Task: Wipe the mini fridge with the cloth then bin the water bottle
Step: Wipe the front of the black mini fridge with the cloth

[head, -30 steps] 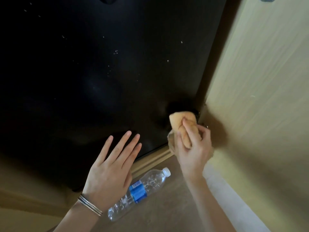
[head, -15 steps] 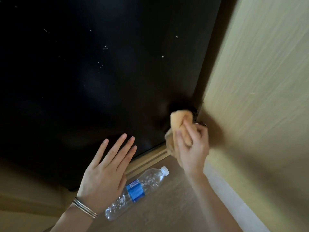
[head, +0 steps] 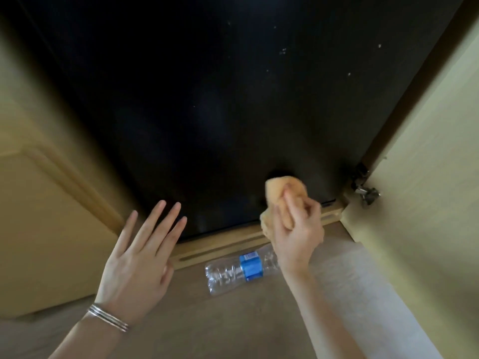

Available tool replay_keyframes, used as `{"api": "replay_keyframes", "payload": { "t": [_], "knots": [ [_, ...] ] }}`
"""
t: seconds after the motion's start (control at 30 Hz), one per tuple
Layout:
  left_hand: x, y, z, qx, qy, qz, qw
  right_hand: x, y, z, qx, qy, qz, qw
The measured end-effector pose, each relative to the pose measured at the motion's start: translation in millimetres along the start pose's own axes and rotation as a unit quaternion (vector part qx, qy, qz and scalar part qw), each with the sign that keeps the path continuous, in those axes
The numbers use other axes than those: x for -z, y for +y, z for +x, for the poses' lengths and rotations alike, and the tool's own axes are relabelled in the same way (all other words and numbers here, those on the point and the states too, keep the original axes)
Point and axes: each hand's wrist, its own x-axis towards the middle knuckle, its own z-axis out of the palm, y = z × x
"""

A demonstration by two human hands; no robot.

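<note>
Gripping the bunched orange cloth (head: pixel 283 193), the right hand (head: pixel 295 229) presses it against the lower part of the black mini fridge (head: pixel 207 99) door, near the door's bottom edge and to the left of its lower right corner. Compared with half a second ago, the cloth sits farther from the fridge's right edge, where it had been tucked almost into the corner; now a metal hinge (head: pixel 364 189) shows clear of it at the foot of the open wooden cabinet door (head: pixel 427 177). The left hand (head: pixel 137 265) is open and empty, fingers spread and pointing up toward the fridge's bottom left corner, much as it was before, with thin bracelets (head: pixel 108 317) on the wrist. The water bottle (head: pixel 238 268) lies on its side on the floor (head: pixel 207 327) just in front of the slotted wooden strip (head: pixel 220 247) below the fridge, its blue label facing up; earlier its white cap was visible, and now the cap end is hidden behind the right wrist. The bottle also reads as more level across the view than it did, when it slanted up to the right. Pale specks dot the upper right of the fridge door.
</note>
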Motion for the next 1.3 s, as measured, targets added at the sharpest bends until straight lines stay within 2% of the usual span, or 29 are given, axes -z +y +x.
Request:
{"api": "replay_keyframes", "payload": {
  "t": [0.07,0.1,0.17,0.27,0.33,0.47,0.67,0.8,0.9,0.97,1.17,1.3],
  "knots": [
    [3,-3,-3,0.011,0.002,0.0,1.0,-4,-8,7,-0.13,0.064,0.039,0.989],
    [5,-5,-5,0.013,0.003,0.001,1.0,-8,-17,5,-0.14,0.069,0.044,0.987],
    [9,-8,-6,0.009,0.007,0.001,1.0,-16,-40,-4,-0.084,0.038,0.044,0.995],
    [13,-13,-9,-0.015,0.016,0.008,1.0,-22,-62,-24,0.085,-0.043,0.025,0.995],
    [17,-15,-11,-0.018,0.026,0.014,0.999,-20,-65,-21,0.153,-0.047,0.014,0.987],
    [27,-17,-17,0.001,0.077,0.001,0.997,-11,-87,8,0.177,0.028,0.023,0.984],
    [35,-29,-20,-0.002,0.091,0.002,0.996,-42,-109,-11,0.266,0.023,-0.009,0.964],
    [35,-25,-19,0.011,0.089,0.0,0.996,-53,-69,-38,0.323,-0.073,-0.037,0.943],
    [37,-19,-15,0.018,0.093,-0.009,0.995,-43,-37,-48,0.311,-0.179,-0.067,0.931],
    [43,-17,-8,0.024,0.1,-0.008,0.995,-30,-31,-42,0.288,-0.206,-0.069,0.933],
    [70,-24,20,0.051,0.146,-0.002,0.988,34,-87,26,0.218,-0.056,0.032,0.974],
    [90,-31,39,0.08,0.172,0.021,0.982,47,-117,61,0.218,-0.02,0.009,0.976]
  ]
}}
